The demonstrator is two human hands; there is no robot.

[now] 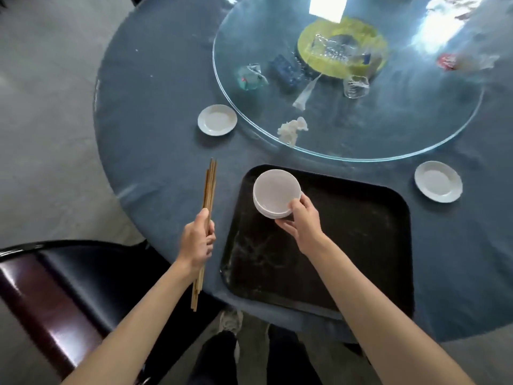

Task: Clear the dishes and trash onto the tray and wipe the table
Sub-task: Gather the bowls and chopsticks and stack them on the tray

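Observation:
A black tray (361, 245) lies on the blue tablecloth near the table's front edge. My right hand (302, 220) grips a stack of white bowls (276, 191) by the near rim, over the tray's far left corner. My left hand (197, 240) holds a bundle of wooden chopsticks (209, 184) upright-slanted, left of the tray above the table edge. Two white saucers sit on the cloth, one to the far left (217, 119) and one to the right (438, 181). A crumpled white tissue (291, 129) lies on the glass turntable's near rim.
The glass turntable (388, 151) carries plastic wrappers (251, 77), a dark blue packet (287, 70), a clear glass (355, 86), a red wrapper (447, 61) and a yellow centre disc (342, 43). A dark chair (63, 276) stands at the lower left beside the table.

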